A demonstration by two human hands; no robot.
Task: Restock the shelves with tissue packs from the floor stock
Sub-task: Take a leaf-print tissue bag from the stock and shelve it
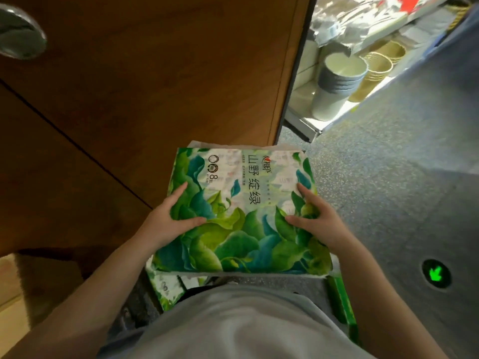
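Shirt: at 6 o'clock, nearest the camera, we see the pale grey shirt [228, 322] of the person, with both bare forearms reaching forward from it.
Lower pack: just beyond the shirt, a second green-printed tissue pack [166, 288] peeks out below the held one; we cannot tell what it rests on.
Left hand: our left hand [166, 218] grips the left edge of the top pack at about 9 o'clock of it, thumb laid across the printed face, forefinger stretched along the side, the other fingers hidden beneath.
Right hand: our right hand [313, 218] holds the right edge at about 3 o'clock, thumb on the face, fingers spread wide and curled onto the wrapper.
Tissue pack: the held tissue pack [241, 211], leaf-printed in green and blue with Chinese lettering, sits flat between both hands in the middle of our view, its face turned up.
Wooden panel: from 9 to 12 o'clock we see a brown wooden panel [134, 81] behind the pack.
Floor: grey speckled floor [383, 177] at 3 o'clock, with a green arrow marker [436, 273] at 4 o'clock.
Shelf: at 1 o'clock, far off, a shelf [305, 123] carries stacked pale buckets [334, 84] and woven baskets [375, 71].
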